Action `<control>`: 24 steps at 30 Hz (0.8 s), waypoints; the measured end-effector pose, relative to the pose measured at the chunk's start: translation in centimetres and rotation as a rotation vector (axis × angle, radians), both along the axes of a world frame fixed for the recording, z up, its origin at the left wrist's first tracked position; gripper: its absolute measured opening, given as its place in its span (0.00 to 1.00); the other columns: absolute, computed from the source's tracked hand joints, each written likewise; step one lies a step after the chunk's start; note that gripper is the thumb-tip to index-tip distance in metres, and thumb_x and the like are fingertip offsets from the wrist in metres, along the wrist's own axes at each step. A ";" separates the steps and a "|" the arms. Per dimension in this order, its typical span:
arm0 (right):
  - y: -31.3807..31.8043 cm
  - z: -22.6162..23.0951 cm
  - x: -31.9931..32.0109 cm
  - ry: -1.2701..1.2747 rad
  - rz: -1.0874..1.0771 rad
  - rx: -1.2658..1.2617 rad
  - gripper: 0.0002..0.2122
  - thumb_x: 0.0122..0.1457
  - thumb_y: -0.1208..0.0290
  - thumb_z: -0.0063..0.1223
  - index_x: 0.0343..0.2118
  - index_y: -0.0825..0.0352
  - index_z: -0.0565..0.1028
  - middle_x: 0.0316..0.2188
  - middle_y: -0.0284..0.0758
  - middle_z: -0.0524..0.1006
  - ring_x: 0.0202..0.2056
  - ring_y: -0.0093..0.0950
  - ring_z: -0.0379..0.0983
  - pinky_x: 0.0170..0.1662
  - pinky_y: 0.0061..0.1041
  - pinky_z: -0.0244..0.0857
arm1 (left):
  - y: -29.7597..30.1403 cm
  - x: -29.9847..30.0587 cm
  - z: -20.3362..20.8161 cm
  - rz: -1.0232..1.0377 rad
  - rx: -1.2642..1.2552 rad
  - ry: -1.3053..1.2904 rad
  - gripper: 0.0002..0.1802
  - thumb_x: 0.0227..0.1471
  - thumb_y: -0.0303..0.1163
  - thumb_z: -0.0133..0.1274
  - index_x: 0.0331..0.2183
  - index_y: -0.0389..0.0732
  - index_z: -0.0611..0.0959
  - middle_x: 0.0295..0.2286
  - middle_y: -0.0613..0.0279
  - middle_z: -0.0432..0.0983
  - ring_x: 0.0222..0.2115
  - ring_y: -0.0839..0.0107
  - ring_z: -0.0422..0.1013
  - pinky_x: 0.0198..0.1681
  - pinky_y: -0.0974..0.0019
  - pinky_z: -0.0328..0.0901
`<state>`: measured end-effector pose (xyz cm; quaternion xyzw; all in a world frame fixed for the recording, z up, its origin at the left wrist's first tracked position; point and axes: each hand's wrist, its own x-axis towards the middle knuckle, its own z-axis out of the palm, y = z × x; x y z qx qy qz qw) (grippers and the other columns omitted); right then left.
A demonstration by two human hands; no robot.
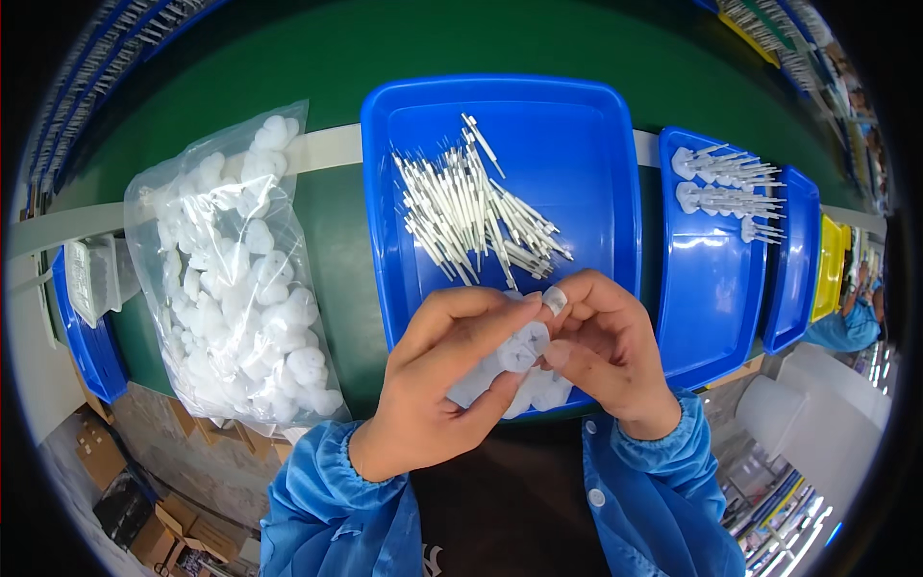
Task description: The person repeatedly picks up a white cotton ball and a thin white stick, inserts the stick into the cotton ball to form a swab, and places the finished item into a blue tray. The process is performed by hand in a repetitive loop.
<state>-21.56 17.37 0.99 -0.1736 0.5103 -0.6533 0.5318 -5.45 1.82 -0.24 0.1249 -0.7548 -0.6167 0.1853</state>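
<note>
My left hand is closed around a small translucent white plastic piece, whose round face with a slotted pattern is turned up. From the other side, my right hand is pinched against that piece, thumb at its edge; whether a thin stick is between the fingers is hidden. More white pieces show just under my hands, at the near edge of a blue tray. Inside this tray lies a loose heap of thin white sticks with fine tips.
To the left lies a clear bag full of white plastic pieces. A smaller blue tray at right holds rows of white pieces with sticks. Beyond it are another blue tray and a yellow bin. A person in blue sits farther right.
</note>
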 end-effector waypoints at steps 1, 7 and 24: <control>0.0 0.0 -0.2 -0.018 0.010 -0.008 0.11 0.70 0.83 0.60 0.52 0.69 0.75 0.44 0.32 0.81 0.45 0.18 0.78 0.48 0.22 0.73 | -0.1 -0.1 0.1 -0.006 -0.002 0.001 0.37 0.45 0.09 0.65 0.60 0.32 0.85 0.52 0.50 0.74 0.52 0.60 0.77 0.56 0.62 0.72; 0.4 0.2 -0.3 -0.133 0.042 0.000 0.11 0.70 0.82 0.60 0.52 0.67 0.75 0.47 0.32 0.80 0.48 0.19 0.79 0.47 0.20 0.73 | -0.1 0.1 0.1 -0.034 -0.003 0.022 0.38 0.45 0.08 0.62 0.60 0.32 0.84 0.52 0.50 0.74 0.52 0.59 0.77 0.56 0.61 0.73; -0.1 0.7 -2.0 -0.001 0.130 0.148 0.05 0.71 0.79 0.61 0.46 0.72 0.79 0.36 0.36 0.86 0.36 0.20 0.84 0.40 0.20 0.78 | -0.1 0.0 0.5 -0.086 0.046 0.001 0.38 0.45 0.09 0.62 0.61 0.34 0.85 0.55 0.48 0.72 0.53 0.57 0.75 0.57 0.60 0.71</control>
